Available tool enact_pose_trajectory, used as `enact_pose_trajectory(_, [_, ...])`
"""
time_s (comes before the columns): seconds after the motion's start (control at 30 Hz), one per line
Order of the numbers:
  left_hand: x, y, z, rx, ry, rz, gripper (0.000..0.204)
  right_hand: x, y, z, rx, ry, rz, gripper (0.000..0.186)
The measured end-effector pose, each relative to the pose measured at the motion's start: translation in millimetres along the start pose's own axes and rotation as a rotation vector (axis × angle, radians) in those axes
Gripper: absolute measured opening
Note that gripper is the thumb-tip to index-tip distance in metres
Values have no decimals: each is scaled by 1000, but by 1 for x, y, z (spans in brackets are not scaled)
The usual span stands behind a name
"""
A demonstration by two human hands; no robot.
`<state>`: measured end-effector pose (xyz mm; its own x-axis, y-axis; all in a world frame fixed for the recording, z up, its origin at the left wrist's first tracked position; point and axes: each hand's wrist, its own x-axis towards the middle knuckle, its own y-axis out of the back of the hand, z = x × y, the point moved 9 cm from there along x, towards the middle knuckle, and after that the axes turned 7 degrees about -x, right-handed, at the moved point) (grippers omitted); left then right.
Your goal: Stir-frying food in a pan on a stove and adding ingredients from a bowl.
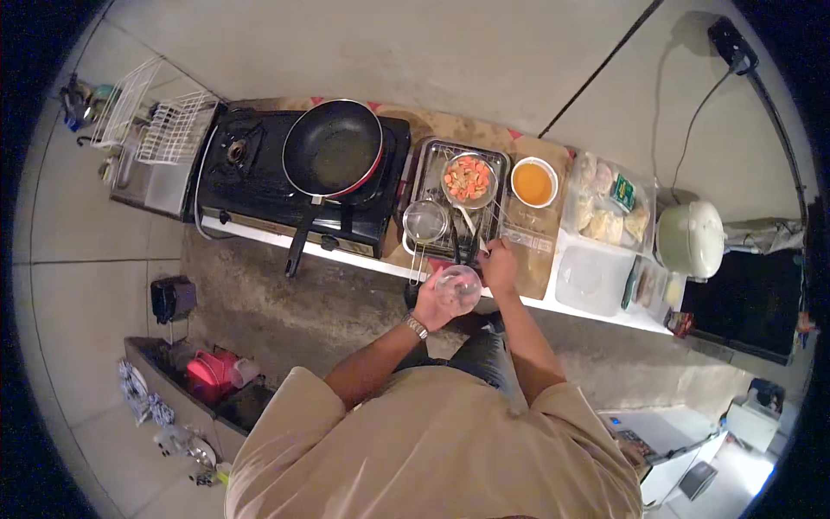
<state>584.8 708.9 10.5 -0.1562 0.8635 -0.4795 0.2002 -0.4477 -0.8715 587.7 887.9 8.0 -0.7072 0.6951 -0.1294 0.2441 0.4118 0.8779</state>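
Note:
My left hand (430,304) is closed around a clear bowl (458,291), held in front of the counter's near edge. Its inside looks see-through, with no contents that I can make out. My right hand (499,266) has its fingers curled at the near right corner of a metal tray with a wire rack (424,178). Utensil handles (456,246) lie close to those fingers, and what they grip is too small to tell. On the rack stand a bowl of chopped orange and brown pieces (468,180) and a round mesh strainer (425,222).
Left of the tray, a black frying pan (333,147) rests on a gas stove (251,186), its handle jutting past the front edge. To the right are a cup of orange liquid (533,183), a container of bagged food (605,208), a clear lid (591,275) and a pale green pot (692,240).

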Motion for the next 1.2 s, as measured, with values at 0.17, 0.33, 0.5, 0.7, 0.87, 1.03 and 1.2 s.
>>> enact_pose_trajectory(0.17, [-14,-16,13,-195,-5,93,51,-19,21,0,-26,-161,-30,26])
enact_pose_trajectory(0.33, [-20,-35,23,-69,-12,45,44,-49,1,60,585,-235,-56,20])
enact_pose_trajectory(0.5, [-16,-17,15,-75,6,36,52,-79,34,78,838,-405,-286,45])
enact_pose_trajectory(0.7, [-9,9,1,1,-104,57,59,-83,71,44,-9,198,-305,44])
enact_pose_trajectory(0.87, [-47,-9,1,155,-264,151,62,-76,78,57,-120,177,-377,33])
enact_pose_trajectory(1.03, [-93,-81,38,117,-590,55,62,-66,115,116,120,174,-322,23])
enact_pose_trajectory(1.2, [-127,-197,91,398,-754,-52,66,-50,233,15,446,329,-207,15])
